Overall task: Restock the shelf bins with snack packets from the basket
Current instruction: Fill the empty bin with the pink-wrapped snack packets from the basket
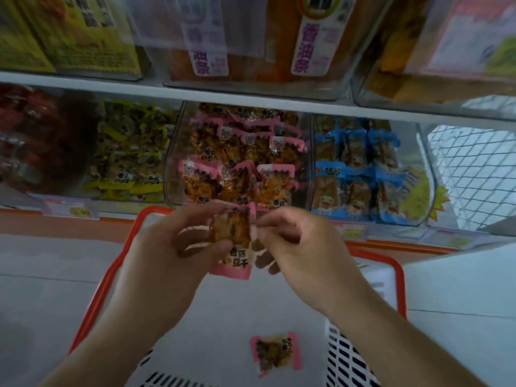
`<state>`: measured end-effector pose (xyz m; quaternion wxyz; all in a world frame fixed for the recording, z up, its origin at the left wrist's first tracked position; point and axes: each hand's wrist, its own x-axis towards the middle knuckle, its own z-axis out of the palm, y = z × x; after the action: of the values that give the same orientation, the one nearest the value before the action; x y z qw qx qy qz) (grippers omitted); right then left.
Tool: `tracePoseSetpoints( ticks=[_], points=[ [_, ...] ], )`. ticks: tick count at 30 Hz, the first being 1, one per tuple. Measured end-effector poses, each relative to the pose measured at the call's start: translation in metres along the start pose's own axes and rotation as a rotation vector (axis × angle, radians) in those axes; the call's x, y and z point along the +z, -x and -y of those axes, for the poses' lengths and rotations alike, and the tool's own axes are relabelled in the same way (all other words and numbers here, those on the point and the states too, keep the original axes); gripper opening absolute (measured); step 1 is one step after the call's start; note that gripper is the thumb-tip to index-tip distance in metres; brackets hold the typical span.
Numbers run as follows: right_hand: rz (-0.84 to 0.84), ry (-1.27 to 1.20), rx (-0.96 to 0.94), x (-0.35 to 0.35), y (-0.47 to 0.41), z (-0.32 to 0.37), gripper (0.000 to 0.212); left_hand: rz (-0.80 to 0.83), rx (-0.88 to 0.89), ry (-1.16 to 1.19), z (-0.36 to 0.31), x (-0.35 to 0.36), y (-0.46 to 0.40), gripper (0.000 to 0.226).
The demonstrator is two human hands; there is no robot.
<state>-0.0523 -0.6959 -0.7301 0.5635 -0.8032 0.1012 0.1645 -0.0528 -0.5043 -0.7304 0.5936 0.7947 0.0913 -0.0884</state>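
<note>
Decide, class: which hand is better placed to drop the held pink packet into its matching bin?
Probably the left hand: it grips the pink packet around its body, just below the pink-packet bin. The right hand only pinches its edge.

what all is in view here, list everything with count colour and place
held packet: one, pink-edged, between both hands above the basket
loose packet: one, pink-edged, on the basket floor
basket: one, white with orange rim, below the shelf
pink bin: one clear bin, many pink-edged packets, lower shelf centre
yellow bin: many yellow-edged packets, left of the pink bin
blue bin: many blue-edged packets, right of the pink bin
red packets: blurred pile, lower shelf far left
top bins: several clear ones, yellow and orange packs, upper shelf
left hand: fingers grip the held packet
right hand: fingers pinch its right edge
</note>
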Motion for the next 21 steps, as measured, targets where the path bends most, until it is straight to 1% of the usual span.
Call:
tracePoseSetpoints(
  ticks=[2,4,7,10,12,14,16,17,19,21],
  points=[
    [-0.110,0.107,-0.014,-0.013,-0.007,-0.006,0.009,-0.033,0.068,-0.074,-0.014,0.009,-0.021,0.046],
    [-0.174,0.132,0.019,-0.025,-0.014,-0.011,0.013,-0.060,0.151,-0.151,-0.029,0.024,-0.046,0.042],
    [-0.178,0.127,0.061,-0.034,-0.018,-0.015,0.016,-0.074,0.266,-0.267,-0.042,0.053,-0.092,0.038],
    [-0.198,0.166,0.044,-0.038,-0.017,-0.017,0.016,-0.084,0.353,-0.388,-0.047,0.081,-0.131,0.036],
    [-0.252,0.286,0.010,-0.041,-0.015,-0.018,0.015,-0.073,0.378,-0.488,-0.044,0.096,-0.149,0.033],
    [-0.300,0.472,-0.068,-0.042,-0.012,-0.018,0.019,-0.060,0.418,-0.604,-0.036,0.106,-0.159,0.034],
    [-0.269,0.603,-0.116,-0.038,-0.009,-0.016,0.025,-0.086,0.477,-0.747,-0.024,0.111,-0.166,0.038],
    [-0.237,0.639,-0.109,-0.036,-0.007,-0.015,0.028,-0.109,0.472,-0.811,-0.021,0.113,-0.168,0.040],
    [-0.193,0.667,-0.081,-0.032,-0.004,-0.013,0.032,-0.138,0.438,-0.879,-0.018,0.114,-0.170,0.041],
    [-0.183,0.666,-0.072,-0.032,-0.004,-0.011,0.031,-0.131,0.423,-0.904,-0.021,0.114,-0.169,0.041]
  ],
)
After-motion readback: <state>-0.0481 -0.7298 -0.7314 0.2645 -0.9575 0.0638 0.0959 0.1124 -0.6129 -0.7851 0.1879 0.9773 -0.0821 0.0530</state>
